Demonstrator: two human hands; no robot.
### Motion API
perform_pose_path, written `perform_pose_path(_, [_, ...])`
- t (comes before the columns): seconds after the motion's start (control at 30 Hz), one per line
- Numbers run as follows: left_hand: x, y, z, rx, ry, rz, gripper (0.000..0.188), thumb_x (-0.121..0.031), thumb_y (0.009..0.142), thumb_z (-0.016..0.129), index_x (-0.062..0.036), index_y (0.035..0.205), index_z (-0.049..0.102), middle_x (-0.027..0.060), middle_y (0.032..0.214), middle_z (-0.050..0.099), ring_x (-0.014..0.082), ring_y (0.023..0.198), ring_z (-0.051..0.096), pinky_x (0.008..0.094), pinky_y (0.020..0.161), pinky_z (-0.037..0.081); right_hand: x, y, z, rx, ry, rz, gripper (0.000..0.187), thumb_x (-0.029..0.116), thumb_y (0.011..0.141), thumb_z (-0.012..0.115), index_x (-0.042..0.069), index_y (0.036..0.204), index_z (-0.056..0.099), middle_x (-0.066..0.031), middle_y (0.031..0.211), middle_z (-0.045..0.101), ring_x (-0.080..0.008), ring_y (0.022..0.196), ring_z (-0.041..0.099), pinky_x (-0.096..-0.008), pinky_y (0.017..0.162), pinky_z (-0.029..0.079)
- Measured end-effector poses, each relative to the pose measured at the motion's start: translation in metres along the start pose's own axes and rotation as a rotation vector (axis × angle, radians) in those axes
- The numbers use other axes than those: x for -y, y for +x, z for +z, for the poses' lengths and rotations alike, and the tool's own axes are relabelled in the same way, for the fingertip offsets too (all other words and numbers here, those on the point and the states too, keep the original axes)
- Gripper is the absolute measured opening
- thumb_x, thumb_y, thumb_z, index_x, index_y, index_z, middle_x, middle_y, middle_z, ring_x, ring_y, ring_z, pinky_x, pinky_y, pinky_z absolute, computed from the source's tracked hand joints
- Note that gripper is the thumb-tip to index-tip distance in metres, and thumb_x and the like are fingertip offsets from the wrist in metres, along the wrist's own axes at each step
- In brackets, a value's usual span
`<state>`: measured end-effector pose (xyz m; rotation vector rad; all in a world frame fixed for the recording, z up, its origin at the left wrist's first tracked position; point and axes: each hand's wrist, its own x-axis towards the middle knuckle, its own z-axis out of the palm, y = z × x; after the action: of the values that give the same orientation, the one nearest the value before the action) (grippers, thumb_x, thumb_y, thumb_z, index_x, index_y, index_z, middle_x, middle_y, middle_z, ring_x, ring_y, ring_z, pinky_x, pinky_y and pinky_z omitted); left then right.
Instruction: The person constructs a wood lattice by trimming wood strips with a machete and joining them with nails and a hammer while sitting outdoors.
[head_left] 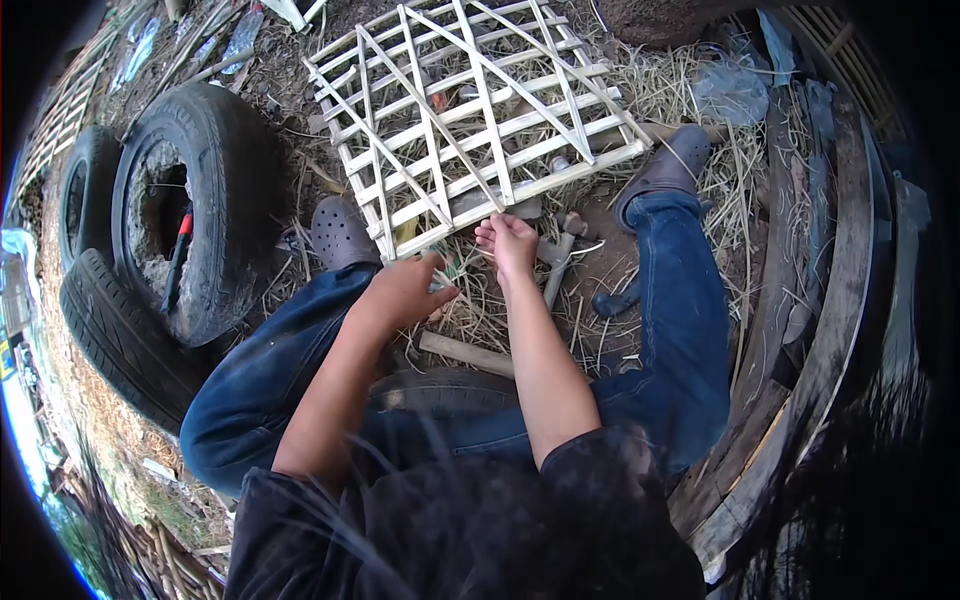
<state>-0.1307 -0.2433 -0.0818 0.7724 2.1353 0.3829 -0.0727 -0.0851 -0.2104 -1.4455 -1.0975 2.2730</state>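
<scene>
A pale lattice panel point(485, 130) of split bamboo strips, with several slanting strips across it, lies between my feet. At its near edge is my right hand point(511, 246), fingers curled and thumb tip against the end of a slanting strip; what the fingers pinch is too small to make out. My left hand point(402, 291) is beside the panel's near left corner, back upward, thumb and fingers apart. Just right of my right hand lies a hammer point(556, 262) on the straw. A short wooden stick point(466, 354) lies nearer to me, below both hands.
Old tyres point(215, 150) stand at the left, one with a red-and-black handled tool point(179, 262) inside. Another tyre point(440, 390) is beneath me. A dark curved object point(615, 301) sits by my right leg. Weathered planks point(845, 270) run along the right; straw and plastic scraps point(730, 90) litter the ground.
</scene>
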Motion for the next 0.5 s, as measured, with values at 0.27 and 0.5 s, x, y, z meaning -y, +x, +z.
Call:
perform_pose_path(0.27, [0.0,0.061,0.007,-0.296,-0.383,0.117,0.037,-0.007,0.085,0.062,-0.0021,0.119,0.047,0.019,0.102,0.065,0.0291,0.088,0.066,0.0368,0.077,0.052,0.01,0.007,-0.018,-0.109,-0.375,-0.463,0.022,0.005,0.082,0.064,-0.002,0.102,0.059,-0.0085,0.078,0.066,-0.0155,0.062,0.064,-0.0264,0.056,0.05])
perform_pose_path(0.5, [-0.005,0.117,0.018,-0.232,-0.96,-0.003,0.046,0.003,0.087,0.051,-0.0031,0.131,0.04,0.0209,0.117,0.059,0.0235,0.103,0.06,0.0329,0.082,0.05,0.026,0.013,-0.023,-0.025,-0.66,-0.527,0.027,0.006,0.08,0.064,0.003,0.107,0.066,-0.011,0.082,0.069,-0.0178,0.068,0.067,-0.0294,0.063,0.051])
